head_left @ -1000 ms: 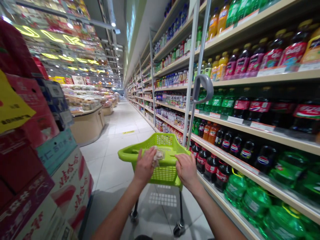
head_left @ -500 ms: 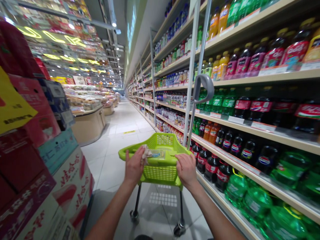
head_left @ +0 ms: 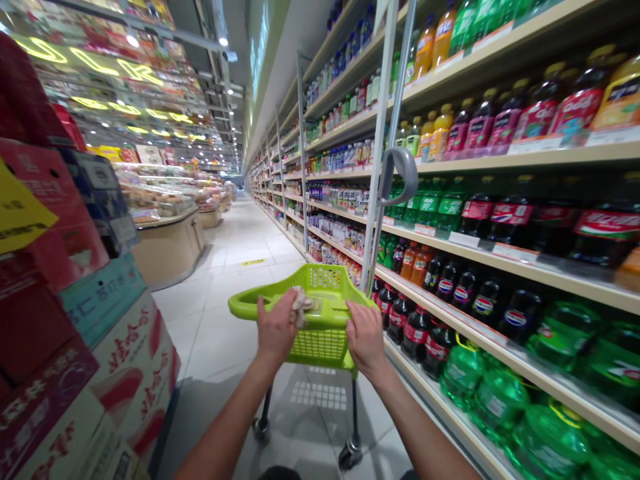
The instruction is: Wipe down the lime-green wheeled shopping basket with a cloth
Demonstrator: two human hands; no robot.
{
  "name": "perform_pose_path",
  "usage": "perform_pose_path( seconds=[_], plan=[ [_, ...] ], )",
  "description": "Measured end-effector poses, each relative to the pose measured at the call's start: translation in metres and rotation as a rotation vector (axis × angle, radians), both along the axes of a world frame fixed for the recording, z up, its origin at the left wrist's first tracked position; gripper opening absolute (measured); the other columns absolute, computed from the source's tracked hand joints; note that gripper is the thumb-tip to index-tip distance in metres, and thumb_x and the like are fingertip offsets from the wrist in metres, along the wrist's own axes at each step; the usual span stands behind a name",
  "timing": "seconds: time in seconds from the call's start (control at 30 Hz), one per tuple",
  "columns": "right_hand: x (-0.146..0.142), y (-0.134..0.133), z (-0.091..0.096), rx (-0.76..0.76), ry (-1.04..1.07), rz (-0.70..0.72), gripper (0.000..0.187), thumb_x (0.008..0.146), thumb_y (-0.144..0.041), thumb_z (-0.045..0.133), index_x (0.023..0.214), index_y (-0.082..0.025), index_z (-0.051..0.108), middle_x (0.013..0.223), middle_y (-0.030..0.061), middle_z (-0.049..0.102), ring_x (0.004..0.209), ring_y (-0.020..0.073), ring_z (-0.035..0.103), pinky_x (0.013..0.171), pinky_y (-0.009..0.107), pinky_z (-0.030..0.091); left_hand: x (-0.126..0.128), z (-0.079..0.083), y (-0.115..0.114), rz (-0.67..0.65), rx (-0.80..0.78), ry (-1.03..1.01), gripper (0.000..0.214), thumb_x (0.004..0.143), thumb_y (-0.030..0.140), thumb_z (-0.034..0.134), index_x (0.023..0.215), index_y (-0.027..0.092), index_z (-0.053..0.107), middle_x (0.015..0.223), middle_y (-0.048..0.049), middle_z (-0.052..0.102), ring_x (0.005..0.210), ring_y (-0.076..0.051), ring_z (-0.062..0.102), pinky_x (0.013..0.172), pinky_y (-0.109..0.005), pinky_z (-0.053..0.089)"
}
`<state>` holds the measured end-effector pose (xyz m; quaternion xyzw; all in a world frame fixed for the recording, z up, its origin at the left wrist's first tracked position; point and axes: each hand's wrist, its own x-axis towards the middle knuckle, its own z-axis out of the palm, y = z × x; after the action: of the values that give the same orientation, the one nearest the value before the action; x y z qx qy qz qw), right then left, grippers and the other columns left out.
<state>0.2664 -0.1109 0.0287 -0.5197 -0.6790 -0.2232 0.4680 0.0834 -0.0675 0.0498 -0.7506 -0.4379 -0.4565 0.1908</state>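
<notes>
A lime green shopping cart [head_left: 320, 343] stands in the supermarket aisle right in front of me. My left hand [head_left: 276, 328] is closed on a crumpled pale cloth [head_left: 301, 301] and presses it against the cart's near rim. My right hand [head_left: 366, 337] grips the right side of that rim. A grey looped handle [head_left: 406, 175] on a metal pole rises from the cart's right side.
Shelves of soda bottles [head_left: 480, 293] and green bottles [head_left: 545, 400] line the right. Stacked red and white cartons [head_left: 75, 320] crowd the left. A rounded display counter [head_left: 167, 243] stands further ahead on the left. The tiled aisle floor [head_left: 250, 240] runs ahead.
My left hand slid the cloth left along the rim, then back a little to the right. The view has shifted slightly left and the cart sits a bit closer.
</notes>
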Motion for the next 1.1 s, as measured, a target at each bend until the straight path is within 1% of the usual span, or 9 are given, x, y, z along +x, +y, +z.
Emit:
perform_pose_path(
  seconds=[0.1, 0.3, 0.5, 0.57, 0.63, 0.77, 0.87, 1.0, 1.1],
  plan=[
    [-0.004, 0.0, 0.0, 0.01, 0.021, -0.007, 0.036, 0.086, -0.02, 0.032, 0.119, -0.012, 0.045, 0.108, 0.01, 0.059, 0.099, 0.0199, 0.05, 0.093, 0.041, 0.027, -0.005, 0.003, 0.002, 0.105, -0.057, -0.081, 0.033, 0.081, 0.017, 0.041, 0.112, 0.016, 0.049, 0.111, -0.0102, 0.061, 0.102, -0.022, 0.057, 0.104, -0.052, 0.017],
    [-0.008, 0.0, -0.005, 0.021, 0.042, 0.045, 0.044, 0.088, -0.026, 0.032, 0.13, -0.014, 0.032, 0.113, 0.0112, 0.057, 0.103, 0.021, 0.05, 0.092, 0.042, 0.03, 0.043, -0.004, -0.017, -0.189, 0.004, 0.131, 0.034, 0.081, 0.017, 0.04, 0.113, 0.019, 0.051, 0.116, -0.0072, 0.059, 0.108, -0.017, 0.053, 0.108, -0.044, 0.011],
    [-0.009, -0.007, 0.001, 0.016, 0.227, 0.147, 0.048, 0.088, -0.03, 0.03, 0.134, -0.019, 0.024, 0.125, 0.0124, 0.046, 0.104, 0.0216, 0.051, 0.09, 0.043, 0.038, 0.005, 0.006, 0.001, 0.106, -0.125, -0.116, 0.036, 0.077, 0.014, 0.041, 0.111, 0.017, 0.052, 0.112, -0.0097, 0.061, 0.103, -0.023, 0.056, 0.104, -0.053, 0.018],
    [-0.01, -0.01, 0.007, 0.014, 0.381, 0.176, 0.047, 0.088, -0.03, 0.028, 0.134, -0.02, 0.024, 0.129, 0.0124, 0.042, 0.101, 0.0201, 0.054, 0.088, 0.04, 0.041, 0.02, 0.006, 0.0, 0.052, -0.142, -0.091, 0.037, 0.076, 0.011, 0.04, 0.111, 0.016, 0.052, 0.112, -0.0098, 0.061, 0.105, -0.022, 0.055, 0.102, -0.05, 0.025],
    [-0.009, -0.011, 0.011, 0.035, 0.525, 0.184, 0.046, 0.088, -0.031, 0.027, 0.133, -0.019, 0.027, 0.128, 0.0127, 0.042, 0.1, 0.0197, 0.055, 0.086, 0.039, 0.043, 0.05, 0.002, -0.009, -0.1, -0.118, 0.015, 0.038, 0.077, 0.009, 0.038, 0.111, 0.017, 0.052, 0.112, -0.009, 0.061, 0.108, -0.02, 0.053, 0.1, -0.044, 0.032],
    [-0.001, -0.008, 0.011, 0.048, 0.652, 0.17, 0.046, 0.088, -0.034, 0.027, 0.131, -0.016, 0.031, 0.127, 0.0155, 0.044, 0.104, 0.0216, 0.053, 0.086, 0.041, 0.043, 0.094, -0.008, -0.026, -0.253, -0.053, 0.13, 0.033, 0.082, 0.014, 0.037, 0.112, 0.015, 0.051, 0.115, -0.0102, 0.059, 0.112, -0.018, 0.05, 0.1, -0.04, 0.033],
    [0.007, -0.006, 0.004, 0.03, 0.631, 0.184, 0.047, 0.088, -0.035, 0.027, 0.131, -0.016, 0.031, 0.131, 0.0155, 0.04, 0.112, 0.0224, 0.048, 0.091, 0.043, 0.039, 0.074, -0.011, -0.022, -0.256, 0.017, 0.131, 0.033, 0.083, 0.013, 0.035, 0.113, 0.015, 0.05, 0.117, -0.0096, 0.058, 0.112, -0.016, 0.05, 0.104, -0.043, 0.027],
    [0.013, -0.004, -0.004, -0.002, 0.663, 0.182, 0.046, 0.089, -0.034, 0.026, 0.131, -0.018, 0.03, 0.126, 0.0141, 0.046, 0.11, 0.0211, 0.051, 0.088, 0.041, 0.042, 0.037, -0.006, -0.007, -0.088, 0.007, 0.007, 0.036, 0.081, 0.009, 0.036, 0.115, 0.014, 0.048, 0.117, -0.011, 0.058, 0.11, -0.019, 0.052, 0.104, -0.049, 0.022],
    [0.013, -0.005, -0.005, -0.003, 0.678, 0.201, 0.045, 0.089, -0.035, 0.025, 0.131, -0.019, 0.03, 0.128, 0.014, 0.045, 0.107, 0.0211, 0.053, 0.086, 0.041, 0.043, 0.055, -0.003, -0.007, -0.122, -0.062, 0.037, 0.035, 0.08, 0.009, 0.037, 0.113, 0.014, 0.05, 0.114, -0.011, 0.06, 0.11, -0.019, 0.052, 0.1, -0.045, 0.032]
  ],
)
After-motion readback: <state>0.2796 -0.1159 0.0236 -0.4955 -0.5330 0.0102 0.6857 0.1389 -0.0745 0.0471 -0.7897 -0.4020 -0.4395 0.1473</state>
